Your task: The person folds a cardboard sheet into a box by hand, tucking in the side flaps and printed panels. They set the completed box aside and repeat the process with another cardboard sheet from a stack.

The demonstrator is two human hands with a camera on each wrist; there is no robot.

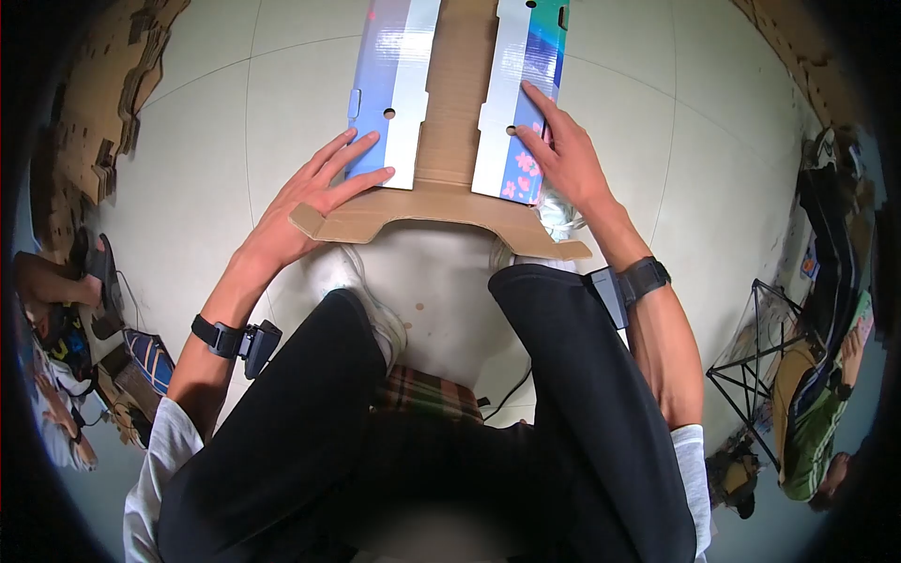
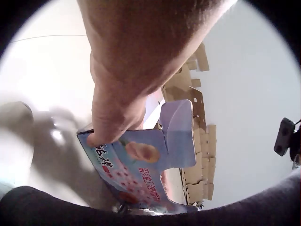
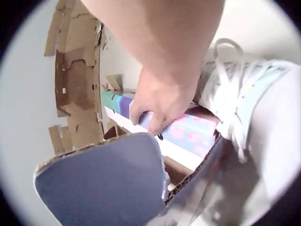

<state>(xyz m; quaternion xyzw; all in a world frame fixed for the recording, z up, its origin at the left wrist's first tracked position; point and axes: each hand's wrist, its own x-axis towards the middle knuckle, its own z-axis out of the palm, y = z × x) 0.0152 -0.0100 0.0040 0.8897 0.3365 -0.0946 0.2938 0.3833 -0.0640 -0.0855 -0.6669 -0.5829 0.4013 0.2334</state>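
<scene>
A long cardboard box (image 1: pixel 450 103) lies on the floor between the person's feet, its two printed side flaps folded inward with a brown gap between them. At the near end, a brown end flap (image 1: pixel 432 208) with a curved cutout leans toward the person. The left hand (image 1: pixel 305 202) rests with spread fingers on the left flap's near corner and by the end flap. In the left wrist view, the end flap's printed face (image 2: pixel 141 165) shows below that hand. On the right flap, with its pink flowers, the right hand (image 1: pixel 568 159) presses its index finger and thumb; its other fingers are hidden.
White shoes (image 1: pixel 352 281) stand close to the box's near end. Flattened cardboard (image 1: pixel 103 103) is stacked at the left, with more cardboard (image 3: pixel 77 84) beyond the box. At the right stand a black metal frame (image 1: pixel 755 366) and another person (image 1: pixel 817 422).
</scene>
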